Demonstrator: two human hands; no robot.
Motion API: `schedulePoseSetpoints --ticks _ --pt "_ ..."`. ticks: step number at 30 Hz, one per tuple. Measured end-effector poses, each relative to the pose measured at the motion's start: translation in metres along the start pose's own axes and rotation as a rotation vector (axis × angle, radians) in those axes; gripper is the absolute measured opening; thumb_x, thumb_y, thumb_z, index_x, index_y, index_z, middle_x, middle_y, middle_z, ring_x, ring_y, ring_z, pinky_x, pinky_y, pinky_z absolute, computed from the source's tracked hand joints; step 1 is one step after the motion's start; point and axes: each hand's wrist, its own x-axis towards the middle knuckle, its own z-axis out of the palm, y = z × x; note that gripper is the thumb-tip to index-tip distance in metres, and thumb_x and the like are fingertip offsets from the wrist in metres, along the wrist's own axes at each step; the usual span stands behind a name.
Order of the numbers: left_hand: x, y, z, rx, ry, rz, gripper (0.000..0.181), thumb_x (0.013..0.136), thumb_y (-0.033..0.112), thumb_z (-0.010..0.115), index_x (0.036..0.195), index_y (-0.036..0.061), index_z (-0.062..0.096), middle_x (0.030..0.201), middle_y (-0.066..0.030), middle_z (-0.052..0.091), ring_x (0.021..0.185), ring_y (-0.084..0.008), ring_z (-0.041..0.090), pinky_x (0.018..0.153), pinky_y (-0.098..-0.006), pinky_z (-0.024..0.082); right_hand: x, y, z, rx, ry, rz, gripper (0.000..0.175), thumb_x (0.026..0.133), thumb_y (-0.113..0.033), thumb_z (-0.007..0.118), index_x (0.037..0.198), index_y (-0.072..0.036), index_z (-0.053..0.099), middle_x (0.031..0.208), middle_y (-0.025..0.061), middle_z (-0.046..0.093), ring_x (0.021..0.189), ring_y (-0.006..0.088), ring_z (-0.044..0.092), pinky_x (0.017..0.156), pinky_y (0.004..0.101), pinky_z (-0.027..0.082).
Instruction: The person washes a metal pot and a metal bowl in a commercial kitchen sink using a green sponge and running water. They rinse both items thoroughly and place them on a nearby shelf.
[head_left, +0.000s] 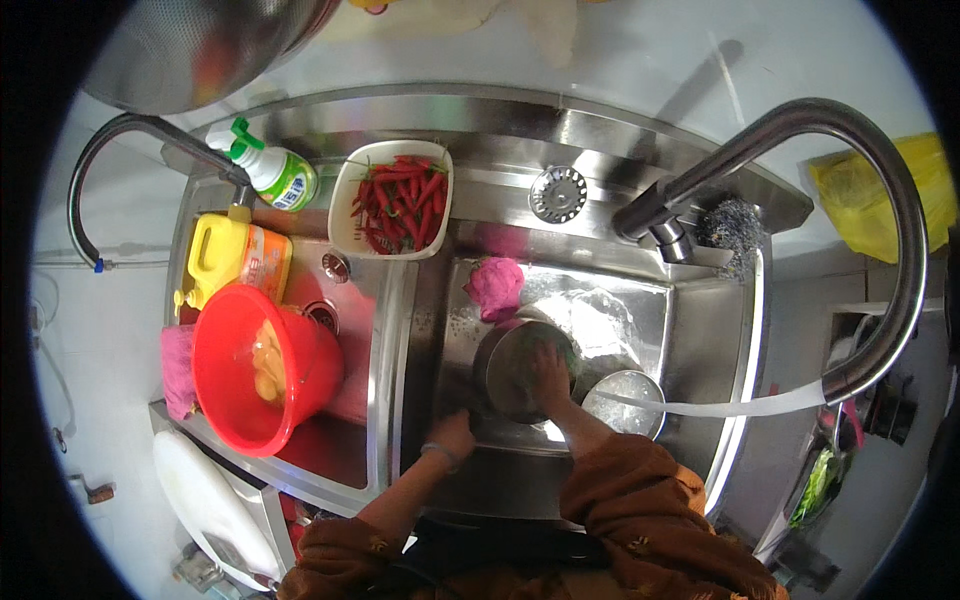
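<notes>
In the right basin of a stainless steel sink, a round metal pot stands tilted. My right hand reaches into it, fingers spread against the inside; something greenish shows faintly there. My left hand is low at the pot's left; its fingers are partly hidden in shadow, and whether they touch the pot is unclear. Beside the pot on the right lies a round metal lid or dish, with water running towards it from the white hose end of the curved faucet. A pink cloth lies crumpled behind the pot.
The left basin holds a red bucket with yellowish pieces and a yellow jug. A white tub of red chillies and a spray bottle stand behind. A drain strainer and steel wool lie on the back ledge.
</notes>
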Motion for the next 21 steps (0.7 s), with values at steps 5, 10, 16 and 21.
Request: schedulePoseSetpoints --ticks 5,10,16,21 --pt "0.002 0.005 0.023 -0.058 -0.029 0.041 0.037 0.076 0.012 0.042 0.112 0.0015 0.043 0.106 -0.0237 0.050 0.100 -0.0353 0.048 0.087 -0.0418 0.037 -0.027 -0.041 -0.015 -0.251 -0.561 -0.182 0.040 0.077 -0.027 0.045 0.109 -0.003 0.048 0.118 0.0190 0.042 0.106 0.0324 0.042 0.088 0.0411 0.035" --pt "-0.020 0.011 0.018 0.060 0.005 0.065 0.035 0.075 0.013 0.045 0.108 0.0022 0.042 0.100 -0.0252 0.052 0.095 -0.0376 0.050 0.082 -0.0422 0.040 -0.012 -0.089 -0.042 0.874 -0.491 -0.120 0.034 0.081 -0.025 0.041 0.105 -0.002 0.051 0.100 0.0167 0.055 0.097 0.0276 0.050 0.083 0.0393 0.038" --pt "-0.037 0.029 -0.021 0.199 0.249 0.044 0.027 0.073 0.014 0.048 0.098 0.0035 0.045 0.085 -0.0210 0.058 0.080 -0.0367 0.056 0.072 -0.0436 0.045 -0.004 -0.107 -0.069 1.361 -0.327 0.302 0.027 0.079 -0.027 0.051 0.094 -0.005 0.056 0.092 0.0089 0.057 0.089 0.0222 0.051 0.082 0.0390 0.038" --pt "-0.063 0.036 -0.034 0.257 0.455 0.150 0.021 0.071 0.013 0.049 0.091 0.0049 0.047 0.076 -0.0193 0.058 0.071 -0.0358 0.057 0.063 -0.0458 0.045 -0.030 -0.074 -0.113 0.104 -0.082 -0.201 0.023 0.071 -0.026 0.058 0.084 -0.007 0.058 0.092 0.0070 0.054 0.087 0.0234 0.049 0.077 0.0403 0.037"
